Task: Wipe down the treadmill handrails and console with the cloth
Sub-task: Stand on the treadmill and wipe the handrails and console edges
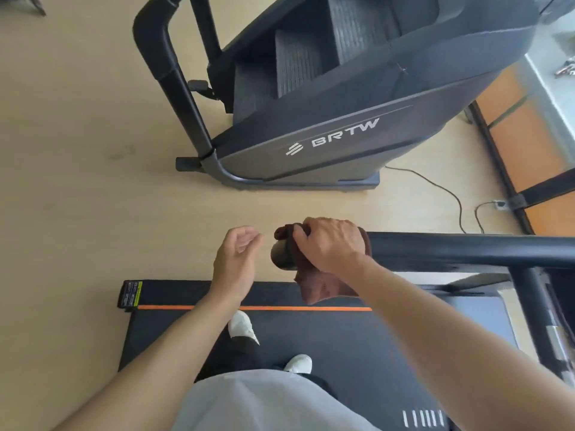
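**One cloth, one handrail end**

You stand on one treadmill [311, 337], with one stair machine [326, 104] beyond it. One handrail [466, 250] runs rightward. Your right hand [329, 241] grips one brown cloth [320, 287] wrapped over its end. Your left hand [236, 256] hovers beside it, fingers relaxed, holding nothing.

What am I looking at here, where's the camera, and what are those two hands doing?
The camera sits on a person's head, looking down at their own arms and white shoes on a treadmill belt. The right hand grips a brown cloth wrapped over the end of the black handrail, part of the cloth hanging below. The left hand hovers beside it, open and holding nothing. The big dark machine across the wooden floor, marked BRTW, is another exercise machine with steps, and a cable trails from it.
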`<state>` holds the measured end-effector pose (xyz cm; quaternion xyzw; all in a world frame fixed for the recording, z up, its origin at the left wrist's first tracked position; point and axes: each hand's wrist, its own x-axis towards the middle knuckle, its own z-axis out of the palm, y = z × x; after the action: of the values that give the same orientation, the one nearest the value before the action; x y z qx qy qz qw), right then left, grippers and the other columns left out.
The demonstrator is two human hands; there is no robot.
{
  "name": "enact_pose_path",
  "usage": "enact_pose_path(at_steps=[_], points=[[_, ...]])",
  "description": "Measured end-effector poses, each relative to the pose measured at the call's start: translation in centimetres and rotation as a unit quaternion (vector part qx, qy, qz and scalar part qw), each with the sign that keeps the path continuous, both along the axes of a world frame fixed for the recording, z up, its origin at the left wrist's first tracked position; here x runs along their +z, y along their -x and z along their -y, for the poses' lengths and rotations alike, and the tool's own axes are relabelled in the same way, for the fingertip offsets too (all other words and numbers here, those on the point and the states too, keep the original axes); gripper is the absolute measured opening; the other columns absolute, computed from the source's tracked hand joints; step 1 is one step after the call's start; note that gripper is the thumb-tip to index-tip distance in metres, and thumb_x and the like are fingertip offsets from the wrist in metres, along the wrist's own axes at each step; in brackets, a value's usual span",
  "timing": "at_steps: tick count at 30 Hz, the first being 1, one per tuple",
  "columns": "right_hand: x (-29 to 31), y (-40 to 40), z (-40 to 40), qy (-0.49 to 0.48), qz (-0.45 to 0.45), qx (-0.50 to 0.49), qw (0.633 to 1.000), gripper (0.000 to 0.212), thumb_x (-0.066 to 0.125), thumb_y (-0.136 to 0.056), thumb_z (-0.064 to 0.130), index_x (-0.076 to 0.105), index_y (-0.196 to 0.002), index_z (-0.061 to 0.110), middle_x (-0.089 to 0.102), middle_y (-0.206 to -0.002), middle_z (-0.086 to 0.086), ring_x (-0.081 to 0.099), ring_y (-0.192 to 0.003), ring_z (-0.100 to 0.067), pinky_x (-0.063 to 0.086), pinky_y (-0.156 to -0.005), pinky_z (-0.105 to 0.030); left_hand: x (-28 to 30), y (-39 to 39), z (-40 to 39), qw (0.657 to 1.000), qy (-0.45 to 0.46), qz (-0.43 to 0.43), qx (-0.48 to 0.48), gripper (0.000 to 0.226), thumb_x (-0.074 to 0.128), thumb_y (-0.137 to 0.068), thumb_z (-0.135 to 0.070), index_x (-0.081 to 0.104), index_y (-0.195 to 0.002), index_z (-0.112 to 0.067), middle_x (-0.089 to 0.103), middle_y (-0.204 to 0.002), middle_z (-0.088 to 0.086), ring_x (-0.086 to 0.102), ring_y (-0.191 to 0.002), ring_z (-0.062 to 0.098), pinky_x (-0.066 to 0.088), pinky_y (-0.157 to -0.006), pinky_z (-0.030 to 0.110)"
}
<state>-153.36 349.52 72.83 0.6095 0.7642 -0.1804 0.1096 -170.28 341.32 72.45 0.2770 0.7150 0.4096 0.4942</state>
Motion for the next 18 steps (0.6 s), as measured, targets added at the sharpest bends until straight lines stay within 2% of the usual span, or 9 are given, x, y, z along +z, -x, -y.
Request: enact_pose_path(at_steps=[3, 6, 9, 11, 13, 14, 15, 17, 18], points=[[0.0, 2.9, -2.9, 0.153, 0.052, 0.041, 0.986, 0.052, 0.031, -0.101, 0.058, 0.068, -0.111, 0.023, 0.069, -0.111, -0.006, 0.059, -0.09, -0.028, 0.041, -0.078, -0.039, -1.3, 1.6, 0.4, 0.999, 0.02, 0.032, 0.013, 0.011, 0.061, -0.099, -0.028, 0.066, -0.107, -0.027, 0.07, -0.116, -0.009, 0.067, -0.111, 0.016, 0.051, -0.103, 0.047], [-0.7, 7.5, -4.0, 0.218, 0.141, 0.129, 0.957, 0.046, 0.039, -0.103, 0.052, 0.066, -0.121, 0.02, 0.065, -0.115, -0.003, 0.058, -0.096, -0.029, 0.041, -0.081, -0.038, -2.1, 3.4, -0.2, 0.999, 0.031, 0.041, 0.013, 0.008, 0.058, -0.101, -0.025, 0.065, -0.105, -0.027, 0.069, -0.116, -0.005, 0.07, -0.104, 0.015, 0.052, -0.102, 0.045], [-2.2, 10.7, -0.9, 0.157, 0.277, 0.299, 0.899, 0.029, 0.043, -0.103, 0.03, 0.067, -0.116, 0.019, 0.068, -0.119, -0.001, 0.06, -0.097, -0.027, 0.045, -0.081, -0.038, -2.3, 5.6, -0.2, 0.999, 0.04, 0.015, 0.024, 0.007, 0.06, -0.1, -0.026, 0.066, -0.103, -0.026, 0.07, -0.114, -0.006, 0.071, -0.101, 0.014, 0.053, -0.1, 0.045], [-2.9, 11.2, 1.3, 0.109, 0.379, 0.401, 0.827, 0.024, 0.051, -0.1, 0.027, 0.069, -0.113, 0.018, 0.068, -0.115, -0.004, 0.062, -0.103, -0.034, 0.047, -0.083, -0.054, -2.0, 6.9, -0.1, 0.998, 0.042, -0.012, 0.035, 0.006, 0.061, -0.099, -0.026, 0.066, -0.101, -0.027, 0.071, -0.108, -0.007, 0.071, -0.099, 0.014, 0.053, -0.1, 0.048], [-3.4, 10.9, 2.6, 0.088, 0.438, 0.432, 0.784, 0.026, 0.056, -0.097, 0.031, 0.069, -0.115, 0.018, 0.066, -0.115, -0.01, 0.058, -0.111, -0.045, 0.036, -0.087, -0.075, -2.0, 7.5, 0.2, 0.998, 0.049, -0.029, 0.041, 0.005, 0.062, -0.098, -0.027, 0.066, -0.101, -0.027, 0.072, -0.103, -0.007, 0.071, -0.101, 0.015, 0.052, -0.101, 0.049], [-3.7, 10.4, 2.9, 0.069, 0.439, 0.445, 0.777, 0.03, 0.054, -0.098, 0.035, 0.069, -0.119, 0.019, 0.065, -0.121, -0.014, 0.054, -0.117, -0.05, 0.027, -0.092, -0.083, -2.1, 7.5, 0.3, 0.997, 0.053, -0.031, 0.044, 0.005, 0.062, -0.097, -0.028, 0.067, -0.1, -0.028, 0.073, -0.102, -0.008, 0.07, -0.102, 0.016, 0.051, -0.101, 0.05], [-3.8, 9.8, 3.0, 0.044, 0.429, 0.462, 0.775, 0.036, 0.05, -0.101, 0.038, 0.067, -0.125, 0.018, 0.062, -0.129, -0.018, 0.05, -0.124, -0.053, 0.021, -0.099, -0.084, -2.0, 7.2, 0.4, 0.997, 0.054, -0.028, 0.046, 0.005, 0.063, -0.096, -0.028, 0.068, -0.099, -0.029, 0.073, -0.102, -0.009, 0.07, -0.103, 0.015, 0.051, -0.101, 0.049], [-3.8, 8.4, 2.9, -0.006, 0.369, 0.482, 0.795, 0.044, 0.044, -0.105, 0.041, 0.061, -0.135, 0.014, 0.056, -0.14, -0.021, 0.046, -0.132, -0.049, 0.026, -0.109, -0.07, -1.8, 5.8, 0.6, 0.998, 0.054, -0.025, 0.036, 0.006, 0.064, -0.096, -0.027, 0.069, -0.099, -0.031, 0.073, -0.107, -0.012, 0.069, -0.105, 0.012, 0.052, -0.101, 0.046], [-3.4, 7.6, 2.9, -0.027, 0.32, 0.479, 0.817, 0.047, 0.046, -0.104, 0.044, 0.059, -0.136, 0.012, 0.056, -0.139, -0.019, 0.048, -0.129, -0.044, 0.031, -0.107, -0.062, -1.7, 4.8, 0.6, 0.998, 0.05, -0.025, 0.028, 0.008, 0.064, -0.097, -0.026, 0.069, -0.1, -0.031, 0.072, -0.109, -0.013, 0.068, -0.107, 0.01, 0.053, -0.101, 0.043]])
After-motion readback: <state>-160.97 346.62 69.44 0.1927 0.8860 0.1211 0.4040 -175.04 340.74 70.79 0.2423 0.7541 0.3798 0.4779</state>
